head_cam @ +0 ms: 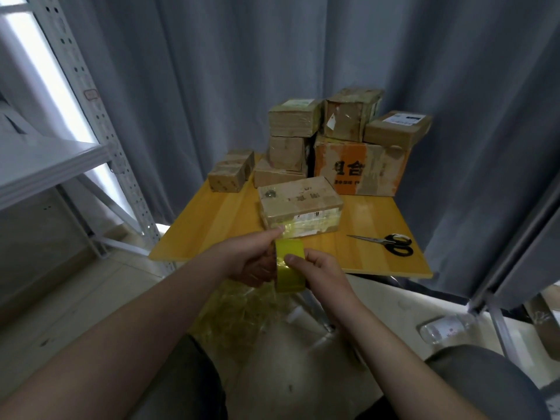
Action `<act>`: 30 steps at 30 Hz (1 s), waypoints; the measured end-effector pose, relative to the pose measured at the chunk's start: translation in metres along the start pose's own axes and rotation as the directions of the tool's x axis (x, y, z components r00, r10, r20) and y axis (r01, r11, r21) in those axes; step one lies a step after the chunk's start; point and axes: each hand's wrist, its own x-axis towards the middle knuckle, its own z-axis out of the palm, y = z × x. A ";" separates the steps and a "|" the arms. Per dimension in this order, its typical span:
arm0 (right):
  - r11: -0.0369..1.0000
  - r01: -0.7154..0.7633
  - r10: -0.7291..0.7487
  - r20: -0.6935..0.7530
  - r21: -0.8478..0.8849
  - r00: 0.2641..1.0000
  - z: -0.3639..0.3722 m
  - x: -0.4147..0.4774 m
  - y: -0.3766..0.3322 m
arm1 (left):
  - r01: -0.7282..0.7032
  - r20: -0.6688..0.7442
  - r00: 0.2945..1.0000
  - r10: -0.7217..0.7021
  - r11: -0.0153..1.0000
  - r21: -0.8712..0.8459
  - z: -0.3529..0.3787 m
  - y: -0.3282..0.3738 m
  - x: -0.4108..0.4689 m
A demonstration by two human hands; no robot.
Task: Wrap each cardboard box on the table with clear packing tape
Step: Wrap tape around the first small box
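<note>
Left hand [253, 263] and right hand [318, 268] both grip yellowish roll of clear packing tape [289, 265]; roll core hidden. Nearest taped cardboard box [300, 206]: label print unreadable.

Both hands grip the yellowish tape roll [289, 265] just off the near table [212, 225] edge, left hand [251, 262] and right hand [318, 271] on either side, with a taped cardboard box [298, 204] right ahead, scissors [388, 242] lying to its right, more boxes [333, 140] stacked behind.
</note>
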 end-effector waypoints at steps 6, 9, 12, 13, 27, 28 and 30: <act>0.859 0.096 -0.089 0.038 -0.503 0.995 -0.032 0.008 -0.026 | -0.030 -0.018 0.999 0.027 0.964 -0.265 0.017 -0.002 0.011; 0.601 -0.006 -0.278 -0.217 -0.799 0.936 -0.089 0.027 -0.035 | -0.041 -0.068 0.997 0.025 0.971 -0.237 0.022 -0.004 0.011; 0.335 -0.315 -0.188 -0.391 -0.888 0.901 -0.150 0.043 -0.030 | -0.067 -0.127 0.991 0.039 0.972 -0.224 0.026 -0.005 0.011; 0.287 -0.392 -0.098 -0.434 -0.874 0.895 -0.163 0.046 -0.026 | -0.073 -0.138 0.990 0.042 0.971 -0.227 0.026 -0.005 0.012; 0.270 -0.371 -0.021 -0.390 -0.888 0.920 -0.160 0.039 -0.020 | -0.101 -0.229 0.969 0.095 0.995 -0.018 0.018 -0.011 0.014; 0.282 -0.384 -0.020 -0.405 -0.879 0.914 -0.159 0.037 -0.022 | -0.102 -0.238 0.966 0.098 0.995 -0.004 0.016 -0.010 0.012; 0.299 -0.413 -0.019 -0.437 -0.861 0.899 -0.158 0.034 -0.023 | -0.094 -0.251 0.963 0.098 0.995 0.024 0.009 -0.010 0.008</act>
